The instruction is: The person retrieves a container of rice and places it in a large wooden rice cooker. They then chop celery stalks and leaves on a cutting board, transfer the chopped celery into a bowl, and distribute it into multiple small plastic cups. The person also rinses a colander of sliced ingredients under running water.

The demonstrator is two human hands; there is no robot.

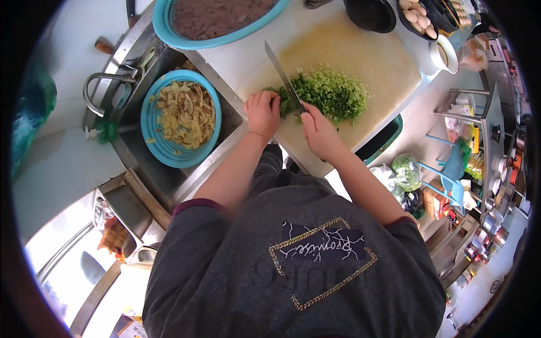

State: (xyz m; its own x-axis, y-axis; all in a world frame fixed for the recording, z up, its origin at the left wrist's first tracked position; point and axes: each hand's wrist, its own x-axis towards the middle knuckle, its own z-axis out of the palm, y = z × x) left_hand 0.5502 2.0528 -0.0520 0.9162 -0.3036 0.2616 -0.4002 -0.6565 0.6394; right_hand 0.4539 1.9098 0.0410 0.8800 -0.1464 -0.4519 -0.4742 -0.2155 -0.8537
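Note:
My right hand (320, 129) grips the handle of a long kitchen knife (282, 72), whose blade points away from me and to the left. The blade stands at the left side of a heap of finely chopped greens (334, 94) on a large, stained cutting board (393, 63). Just left of the blade, my left hand (263, 113) presses with curled fingers on a bunch of leafy green stalks (285, 101). How much of the bunch lies under the fingers is hidden.
Left of the board is a steel sink (141, 145) with a faucet (95, 91) and a blue colander (148, 118) of pale cut pieces. A larger blue basket (165, 31) holds pinkish-brown contents. At the back right stand a black bowl (372, 17), eggs (416, 19) and a white cup (452, 57).

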